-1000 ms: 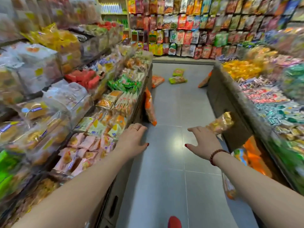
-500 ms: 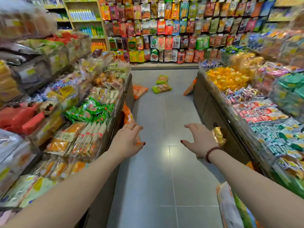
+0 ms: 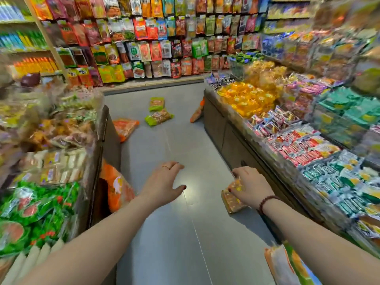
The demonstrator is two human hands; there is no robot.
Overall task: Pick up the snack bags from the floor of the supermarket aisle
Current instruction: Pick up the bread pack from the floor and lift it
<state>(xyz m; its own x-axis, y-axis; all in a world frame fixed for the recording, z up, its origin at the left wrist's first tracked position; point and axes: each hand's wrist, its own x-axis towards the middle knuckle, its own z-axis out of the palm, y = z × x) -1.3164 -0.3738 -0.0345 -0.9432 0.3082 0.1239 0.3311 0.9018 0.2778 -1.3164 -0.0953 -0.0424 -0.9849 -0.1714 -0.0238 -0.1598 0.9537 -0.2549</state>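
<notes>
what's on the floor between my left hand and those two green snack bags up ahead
Nothing: in the head view, only bare grey floor tile runs from the left hand to the green snack bags.

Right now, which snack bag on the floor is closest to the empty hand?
The big orange bag leaning against the left shelf base. It sits just beside the left hand, while the two green bags and other orange ones lie far down the aisle.
</notes>
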